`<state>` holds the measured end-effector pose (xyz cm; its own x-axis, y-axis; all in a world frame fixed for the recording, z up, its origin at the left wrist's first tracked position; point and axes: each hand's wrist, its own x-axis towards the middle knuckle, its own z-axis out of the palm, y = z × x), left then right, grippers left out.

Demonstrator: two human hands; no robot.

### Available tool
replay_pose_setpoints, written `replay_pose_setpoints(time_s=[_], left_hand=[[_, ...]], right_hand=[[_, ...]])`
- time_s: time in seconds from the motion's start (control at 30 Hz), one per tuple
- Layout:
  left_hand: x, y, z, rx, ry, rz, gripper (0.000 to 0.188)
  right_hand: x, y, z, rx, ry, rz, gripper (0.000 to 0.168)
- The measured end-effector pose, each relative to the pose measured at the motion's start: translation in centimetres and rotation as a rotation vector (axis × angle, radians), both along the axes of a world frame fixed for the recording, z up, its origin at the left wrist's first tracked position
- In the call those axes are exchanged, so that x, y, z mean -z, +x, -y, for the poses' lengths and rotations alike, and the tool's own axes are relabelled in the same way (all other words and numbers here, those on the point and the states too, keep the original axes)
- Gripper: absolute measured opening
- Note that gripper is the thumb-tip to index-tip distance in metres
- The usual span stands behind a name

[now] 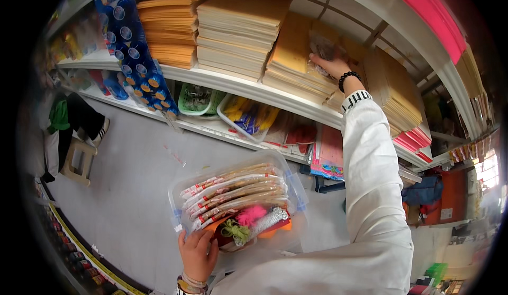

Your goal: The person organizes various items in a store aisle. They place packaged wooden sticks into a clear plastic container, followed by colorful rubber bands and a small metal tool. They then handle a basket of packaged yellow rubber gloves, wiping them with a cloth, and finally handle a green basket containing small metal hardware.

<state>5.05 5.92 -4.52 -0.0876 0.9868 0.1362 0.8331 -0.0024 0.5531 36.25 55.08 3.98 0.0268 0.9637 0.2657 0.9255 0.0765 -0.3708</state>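
Note:
Stretched out to the shelf, my right hand (335,66) grips a clear plastic packet (323,47) over a stack of manila envelopes (289,57). Its contents are too blurred to tell, and most of my fingers are hidden. My left hand (198,251) holds the near left rim of a clear plastic bin (291,176). Plastic-wrapped packs (238,192) stand in a row in the bin. Beside them lie a bundle of pink cord (251,215), a green cord bundle (235,230) and a silvery cord bundle (270,221).
More envelope stacks (238,29) line the white shelf (222,85). Blue-capped bottles (135,53) hang on a strip at its front. Below are a green basket (194,102) and a white basket (248,120). A person's leg (85,116) shows near a beige stool (79,160).

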Motion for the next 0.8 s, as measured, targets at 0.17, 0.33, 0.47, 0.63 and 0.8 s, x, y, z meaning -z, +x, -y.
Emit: replay_pose_setpoints(time_s=[0.17,0.33,0.47,0.63,0.8], left_hand=[[0.0,0.2,-0.3,-0.013,0.014,-0.024,0.025],[-0.4,0.2,-0.4,0.000,0.009,-0.023,0.026],[-0.8,0.1,-0.6,-0.001,-0.013,-0.008,0.025],[-0.1,-0.2,-0.5,0.005,0.043,0.006,0.025],[0.2,-0.8,0.6,-0.065,0.194,0.053,0.030]], right_hand=[[-1.3,0.5,-1.3,-0.137,-0.147,0.014,0.097],[-2.7,0.4,-0.7,-0.025,-0.046,0.158,0.072],[-1.3,3.2,-1.1,0.085,0.305,0.166,0.048],[-4.6,0.7,12.1,-0.138,0.496,-0.293,0.051],[-1.3,-0.9,26.6,-0.486,0.132,-0.640,0.060]])
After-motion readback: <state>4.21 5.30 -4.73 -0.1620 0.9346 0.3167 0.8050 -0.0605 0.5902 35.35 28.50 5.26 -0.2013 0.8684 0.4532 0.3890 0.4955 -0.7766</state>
